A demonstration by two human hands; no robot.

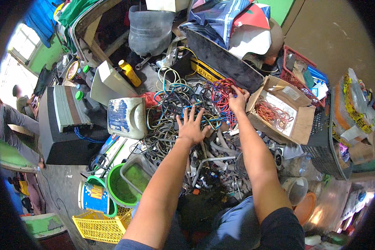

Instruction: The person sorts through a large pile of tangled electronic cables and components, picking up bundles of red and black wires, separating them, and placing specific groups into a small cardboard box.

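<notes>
A tangle of black, white, blue and yellow cables (171,93) is heaped in front of me. My left hand (191,128) rests on the near part of this heap, palm down, with its fingers spread and nothing held. Farther off and to the right, my right hand (238,102) is at a bundle of red cables (221,93). Its fingers curl at the edge of that bundle, and the fingertips are partly hidden. Just right of this hand stands an open cardboard box (298,125) with thin orange-red wires (273,114) inside.
A white jerrycan (131,118) and a large black case (56,146) stand at left. Closer are a green basin (118,185) and a yellow crate (100,227). A red basket (296,71) and dark crate (325,143) are at right. Another person (18,116) is far left.
</notes>
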